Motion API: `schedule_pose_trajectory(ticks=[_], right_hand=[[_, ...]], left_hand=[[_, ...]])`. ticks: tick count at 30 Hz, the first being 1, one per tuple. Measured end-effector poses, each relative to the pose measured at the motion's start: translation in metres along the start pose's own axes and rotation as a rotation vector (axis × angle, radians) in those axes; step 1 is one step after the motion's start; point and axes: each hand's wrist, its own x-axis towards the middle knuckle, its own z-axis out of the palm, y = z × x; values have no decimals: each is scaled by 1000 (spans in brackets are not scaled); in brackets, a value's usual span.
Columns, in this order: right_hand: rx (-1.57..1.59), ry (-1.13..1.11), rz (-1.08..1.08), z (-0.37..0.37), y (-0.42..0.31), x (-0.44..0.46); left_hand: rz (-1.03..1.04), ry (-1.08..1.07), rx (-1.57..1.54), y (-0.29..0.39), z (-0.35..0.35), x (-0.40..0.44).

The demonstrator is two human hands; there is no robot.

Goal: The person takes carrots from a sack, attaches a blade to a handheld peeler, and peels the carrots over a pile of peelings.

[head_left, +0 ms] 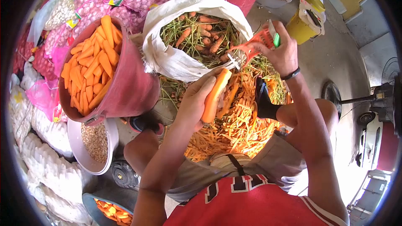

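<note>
In my left hand (193,100) lies a peeled orange carrot (215,97), gripped by the fingers and thumb. My right hand (284,54) is closed around an orange peeler (260,41), whose pale head is just above the carrot's upper end. Something small and green shows by the right fingers. Beyond the hands, a white sack (169,65) is rolled open, with unpeeled carrots (205,31) and green stalks inside. Below them spreads a heap of carrot peelings (230,134). To the left, a tilted red bucket (134,88) is filled with peeled carrots (93,65).
A pale basin (112,138) holds light-coloured kernels or cloves. Carrot pieces (113,211) lie in a dark container at lower left. Pink net bags (130,0) and white sacks (46,163) line the left. A yellow bucket (299,27) and a black fan (387,100) stand right.
</note>
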Motion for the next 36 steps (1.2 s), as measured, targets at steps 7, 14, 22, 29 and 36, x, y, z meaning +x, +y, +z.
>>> schedule_pose_trajectory(ticks=[7, 14, 22, 29, 36], right_hand=[[338, -297, -261, 1, -64, -34], [171, -73, 183, 0, -7, -2], [115, -124, -54, -4, -22, -5], [458, -311, -112, -10, -59, -30], [140, -67, -136, -2, -27, -7]], left_hand=[[40, 144, -74, -3, 2, 2], [52, 116, 105, 0, 5, -9], [494, 117, 837, -13, -1, -7], [19, -35, -90, 3, -1, -4], [7, 100, 40, -9, -3, -4]])
